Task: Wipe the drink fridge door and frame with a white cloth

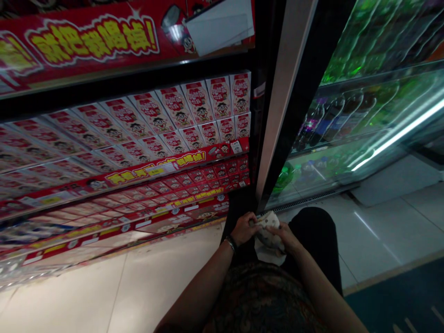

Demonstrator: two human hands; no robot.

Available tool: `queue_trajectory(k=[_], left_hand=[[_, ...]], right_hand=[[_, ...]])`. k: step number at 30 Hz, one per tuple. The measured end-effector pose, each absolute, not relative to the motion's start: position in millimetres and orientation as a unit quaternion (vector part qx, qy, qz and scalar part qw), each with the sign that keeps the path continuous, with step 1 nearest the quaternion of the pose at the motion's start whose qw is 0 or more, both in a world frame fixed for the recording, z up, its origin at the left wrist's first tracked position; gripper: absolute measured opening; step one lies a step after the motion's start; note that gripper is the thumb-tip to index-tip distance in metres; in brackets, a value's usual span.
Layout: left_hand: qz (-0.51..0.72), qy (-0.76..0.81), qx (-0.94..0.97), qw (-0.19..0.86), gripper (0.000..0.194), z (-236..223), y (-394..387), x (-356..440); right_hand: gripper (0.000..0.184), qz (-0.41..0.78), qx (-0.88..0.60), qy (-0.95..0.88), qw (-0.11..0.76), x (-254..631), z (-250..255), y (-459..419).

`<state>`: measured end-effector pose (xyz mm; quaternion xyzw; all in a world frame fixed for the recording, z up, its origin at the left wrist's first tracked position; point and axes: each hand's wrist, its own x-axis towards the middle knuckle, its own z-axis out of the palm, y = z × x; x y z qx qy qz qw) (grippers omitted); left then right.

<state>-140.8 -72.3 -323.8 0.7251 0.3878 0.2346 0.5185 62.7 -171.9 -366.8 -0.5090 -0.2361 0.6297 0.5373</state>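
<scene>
A pale cloth (267, 221) with small dark spots is held up between my two hands, above the gap between my knees. My left hand (244, 228), with a dark band at the wrist, pinches its left edge. On the opposite edge, the fingers of my right hand (285, 236) are closed around the cloth. Its lower part hangs in shadow, and how it is folded there I cannot make out.
At left, shelves hold rows of red and white drink cartons (173, 106). A glass-door cooler with green bottles (360, 64) stands at right, behind a metal post (277, 92). Pale floor tiles (156, 282) lie below; a grey block (398, 178) sits by the cooler.
</scene>
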Motion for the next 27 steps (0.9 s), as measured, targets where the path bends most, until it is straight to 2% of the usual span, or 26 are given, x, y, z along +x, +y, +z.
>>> queue_trajectory(k=[11, 15, 23, 27], left_hand=[[0.226, 0.429, 0.727, 0.487, 0.030, -325.8, -74.2, -140.0], [0.188, 0.425, 0.761, 0.452, 0.050, -319.1, -77.8, -139.4], [0.106, 0.431, 0.828, 0.343, 0.020, -316.4, -85.0, -132.3], [0.092, 0.432, 0.841, 0.311, 0.017, -314.6, -87.0, -130.0]], right_hand=[[0.057, 0.636, -0.501, -0.210, 0.548, 60.3, -372.1, -170.1], [0.059, 0.627, -0.498, -0.206, 0.562, 59.7, -371.2, -169.9], [0.063, 0.606, -0.519, -0.204, 0.567, 62.1, -367.2, -169.9], [0.062, 0.606, -0.524, -0.208, 0.562, 62.0, -369.0, -168.9]])
